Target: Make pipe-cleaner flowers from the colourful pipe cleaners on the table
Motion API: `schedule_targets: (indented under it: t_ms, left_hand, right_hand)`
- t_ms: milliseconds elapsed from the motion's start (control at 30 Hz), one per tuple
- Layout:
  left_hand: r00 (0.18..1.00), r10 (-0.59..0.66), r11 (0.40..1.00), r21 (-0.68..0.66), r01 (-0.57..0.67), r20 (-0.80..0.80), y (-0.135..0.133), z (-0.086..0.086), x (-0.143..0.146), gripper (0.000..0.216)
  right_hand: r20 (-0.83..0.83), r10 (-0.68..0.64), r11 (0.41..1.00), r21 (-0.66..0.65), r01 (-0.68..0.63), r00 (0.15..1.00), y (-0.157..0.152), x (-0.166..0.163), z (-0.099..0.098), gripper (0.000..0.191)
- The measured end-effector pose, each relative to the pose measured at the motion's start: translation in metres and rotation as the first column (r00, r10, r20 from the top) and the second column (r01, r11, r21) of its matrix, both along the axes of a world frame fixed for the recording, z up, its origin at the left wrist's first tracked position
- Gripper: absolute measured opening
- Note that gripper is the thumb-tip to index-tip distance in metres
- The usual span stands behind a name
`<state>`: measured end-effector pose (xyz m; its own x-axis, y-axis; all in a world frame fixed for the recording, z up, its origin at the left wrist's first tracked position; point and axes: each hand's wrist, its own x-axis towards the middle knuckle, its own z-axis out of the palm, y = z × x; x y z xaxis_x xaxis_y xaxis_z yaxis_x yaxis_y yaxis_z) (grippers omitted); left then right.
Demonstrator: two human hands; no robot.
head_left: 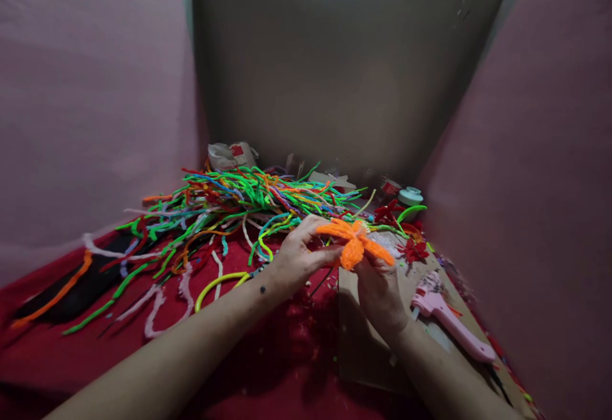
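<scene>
An orange pipe-cleaner flower [352,251] with several fuzzy petals is held up between both hands, above the edge of a cardboard sheet. My left hand [303,251] is closed, its fingers and thumb pinching the flower from the left. From below and to the right, my right hand [380,289] grips the flower near its centre; the petals hide part of those fingertips. Just behind the flower shows a small pale yellow tuft [364,224]. Beyond my hands spreads a big heap of coloured pipe cleaners [253,190].
A pink glue gun [449,321] lies on the cardboard [354,356] at right, near a dark red pipe-cleaner flower [414,251]. Yellow-handled pliers or scissors [215,285] rest on the red cloth [277,343]. A light blue jar [410,195] stands at the back. Pink panels flank both sides.
</scene>
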<state>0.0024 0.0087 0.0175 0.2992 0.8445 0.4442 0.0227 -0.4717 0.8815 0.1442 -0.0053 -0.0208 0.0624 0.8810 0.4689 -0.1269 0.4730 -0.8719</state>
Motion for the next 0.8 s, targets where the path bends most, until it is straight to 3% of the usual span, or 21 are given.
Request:
schedule_targets:
  t_ms: [400, 633, 800]
  left_hand:
    - [0.997, -0.043, 0.980, -0.193, 0.055, 0.067, -0.014, 0.008, 0.004, 0.008]
    - [0.992, 0.017, 0.990, -0.143, 0.001, 0.122, -0.019, 0.008, 0.007, 0.004]
    - [0.985, 0.025, 0.988, -0.157, 0.002, 0.172, -0.022, 0.009, 0.008, 0.006]
  right_hand:
    - [0.090, -0.013, 0.998, 0.057, 0.008, 0.996, -0.008, -0.005, -0.003, 0.009]
    - [0.114, -0.011, 0.998, 0.064, 0.003, 0.993, -0.011, -0.006, -0.006, 0.018]
    - [0.160, -0.064, 0.996, 0.063, 0.055, 0.985, -0.015, -0.007, -0.002, 0.012]
